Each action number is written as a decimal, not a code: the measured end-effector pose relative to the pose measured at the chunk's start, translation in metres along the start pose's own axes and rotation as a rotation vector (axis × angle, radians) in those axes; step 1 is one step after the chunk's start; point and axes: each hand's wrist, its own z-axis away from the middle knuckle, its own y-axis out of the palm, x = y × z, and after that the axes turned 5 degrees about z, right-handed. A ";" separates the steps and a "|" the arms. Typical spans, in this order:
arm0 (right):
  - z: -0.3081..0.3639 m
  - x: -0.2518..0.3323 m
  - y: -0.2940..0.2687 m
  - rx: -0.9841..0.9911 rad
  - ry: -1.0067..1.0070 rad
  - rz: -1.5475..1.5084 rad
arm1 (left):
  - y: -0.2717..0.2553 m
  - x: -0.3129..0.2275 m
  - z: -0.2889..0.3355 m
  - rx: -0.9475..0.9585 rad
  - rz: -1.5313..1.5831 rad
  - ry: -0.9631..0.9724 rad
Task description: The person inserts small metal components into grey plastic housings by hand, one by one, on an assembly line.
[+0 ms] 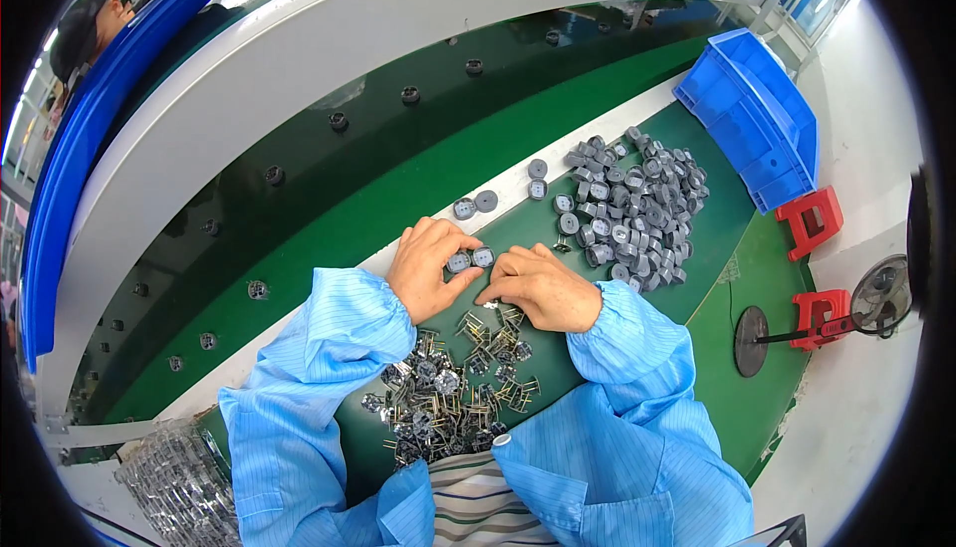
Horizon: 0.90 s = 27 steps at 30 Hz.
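Note:
My left hand [422, 266] curls its thumb and index finger around two round grey plastic housings [483, 257] lying side by side on the green work surface. To its right, my right hand [550, 290] has its fingers bent and drawn together, the tips just above a pile of small parts with metal pins [448, 383]. What those fingertips hold, if anything, is too small to make out. Beyond my left hand, two more grey housings [486, 201] rest on the white strip. A large heap of grey housings [632, 204] spreads past my right hand.
A conveyor belt [398, 164] carries spaced small parts beyond the white strip. At the right are a blue bin [752, 114], red stools [812, 221] and a fan [881, 293]. Stacked clear trays [179, 482] stand lower left; another person [85, 34] is across the line.

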 end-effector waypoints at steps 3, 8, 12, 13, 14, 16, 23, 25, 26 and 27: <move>-0.002 0.002 -0.004 0.036 -0.005 0.005 | 0.001 0.000 0.000 -0.001 0.003 -0.021; -0.005 0.003 -0.004 0.016 0.027 0.018 | 0.001 -0.002 0.000 -0.040 0.024 -0.027; 0.001 -0.009 -0.011 -0.092 0.122 0.092 | 0.000 -0.001 0.000 0.031 -0.008 -0.017; 0.003 -0.015 -0.012 -0.155 0.129 0.137 | 0.001 -0.001 -0.001 0.049 -0.003 -0.018; 0.003 -0.018 -0.011 -0.156 0.130 0.138 | 0.000 -0.002 -0.001 0.049 -0.003 -0.017; 0.003 -0.022 -0.012 -0.262 0.180 0.181 | -0.001 -0.005 -0.002 0.044 -0.006 -0.026; -0.009 0.002 -0.004 -0.430 0.331 0.333 | 0.000 0.000 0.000 0.033 0.004 -0.036; -0.009 0.001 0.000 -0.404 0.343 0.285 | 0.000 0.000 0.000 0.041 0.010 -0.017; -0.009 0.000 0.001 -0.403 0.342 0.284 | 0.000 0.000 0.000 0.041 0.010 -0.018; -0.009 -0.001 0.003 -0.416 0.317 0.283 | 0.000 0.000 0.000 0.049 0.002 -0.009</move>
